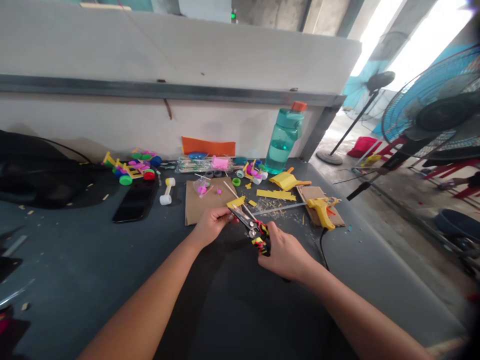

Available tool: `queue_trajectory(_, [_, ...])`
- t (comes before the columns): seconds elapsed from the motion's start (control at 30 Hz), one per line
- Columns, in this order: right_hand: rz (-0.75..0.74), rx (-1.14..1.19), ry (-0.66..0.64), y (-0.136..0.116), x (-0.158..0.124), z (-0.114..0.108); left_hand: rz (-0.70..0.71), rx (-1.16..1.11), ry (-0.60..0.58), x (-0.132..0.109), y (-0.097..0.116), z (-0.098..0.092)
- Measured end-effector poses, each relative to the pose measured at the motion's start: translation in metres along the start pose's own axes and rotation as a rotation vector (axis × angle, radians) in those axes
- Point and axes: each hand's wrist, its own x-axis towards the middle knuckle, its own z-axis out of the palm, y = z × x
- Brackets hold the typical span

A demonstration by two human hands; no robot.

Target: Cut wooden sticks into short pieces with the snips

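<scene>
Yellow scrap pinched in left hand, right hand gripping snips; glue gun, cardboard close by

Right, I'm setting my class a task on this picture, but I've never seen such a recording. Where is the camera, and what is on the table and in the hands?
There is no machine here: a person works with two bare hands. The single picture comes from a camera worn on the person's head, looking forward and down, so both arms enter from below. The right hand grips snips with red, yellow and black handles. The left hand has its fingers closed at the blade tips; on what, I cannot tell. On the dark table are a yellow glue gun, a cardboard sheet, yellow strips, a phone, bottle-cap toy cars and a teal water bottle.
</scene>
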Motion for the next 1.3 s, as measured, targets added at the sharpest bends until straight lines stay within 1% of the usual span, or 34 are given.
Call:
queue_trajectory(0.17, [-0.001,-0.038,0.002,-0.002,-0.001,0.002,-0.017,0.035,-0.005,0.0,-0.001,-0.001])
queue_trajectory(0.27, [-0.002,-0.039,0.008,-0.002,-0.001,0.004,-0.052,-0.006,-0.018,0.0,-0.001,0.0])
queue_trajectory(0.33, [0.007,-0.024,0.022,0.0,0.0,0.004,-0.097,-0.055,-0.007,0.0,-0.001,0.001])
queue_trajectory(0.4, [0.059,-0.009,0.071,0.003,0.003,0.003,-0.146,-0.111,0.04,0.001,-0.002,0.001])
queue_trajectory(0.47, [0.146,-0.015,0.156,0.01,0.009,0.002,-0.189,-0.167,0.11,0.002,-0.004,0.0])
queue_trajectory(0.57, [0.234,-0.1,0.308,0.025,0.02,0.0,-0.243,-0.236,0.183,0.004,-0.007,0.0])
queue_trajectory(0.6, [0.265,-0.14,0.337,0.03,0.023,0.0,-0.26,-0.263,0.192,0.004,-0.007,0.0])
queue_trajectory(0.7, [0.318,-0.226,0.333,0.041,0.03,0.002,-0.305,-0.377,0.177,0.004,-0.002,0.005])
queue_trajectory(0.77, [0.316,-0.251,0.335,0.044,0.033,0.004,-0.335,-0.461,0.146,0.003,0.005,0.011])
queue_trajectory(0.8, [0.301,-0.254,0.359,0.044,0.033,0.005,-0.351,-0.493,0.124,0.002,0.01,0.014])
queue_trajectory(0.87, [0.218,-0.228,0.464,0.04,0.03,0.004,-0.382,-0.539,0.07,0.0,0.018,0.022])
queue_trajectory(0.9, [0.144,-0.19,0.526,0.037,0.028,0.003,-0.396,-0.559,0.04,0.0,0.022,0.026])
queue_trajectory(0.97, [-0.053,-0.045,0.626,0.029,0.022,-0.001,-0.419,-0.59,-0.03,-0.002,0.03,0.033])
queue_trajectory(1.0, [-0.159,0.057,0.631,0.024,0.018,-0.003,-0.426,-0.604,-0.06,-0.003,0.033,0.036])
queue_trajectory(1.03, [-0.229,0.172,0.622,0.019,0.015,-0.004,-0.428,-0.614,-0.083,-0.004,0.035,0.039])
queue_trajectory(1.07, [-0.258,0.277,0.599,0.015,0.012,-0.005,-0.425,-0.622,-0.1,-0.004,0.037,0.042])
queue_trajectory(1.13, [-0.269,0.42,0.539,0.008,0.007,-0.004,-0.405,-0.626,-0.125,-0.005,0.04,0.046])
queue_trajectory(1.2, [-0.254,0.524,0.497,0.004,0.006,-0.001,-0.377,-0.626,-0.145,-0.006,0.041,0.048])
queue_trajectory(1.3, [-0.223,0.649,0.48,0.003,0.006,0.004,-0.362,-0.637,-0.168,-0.007,0.04,0.05])
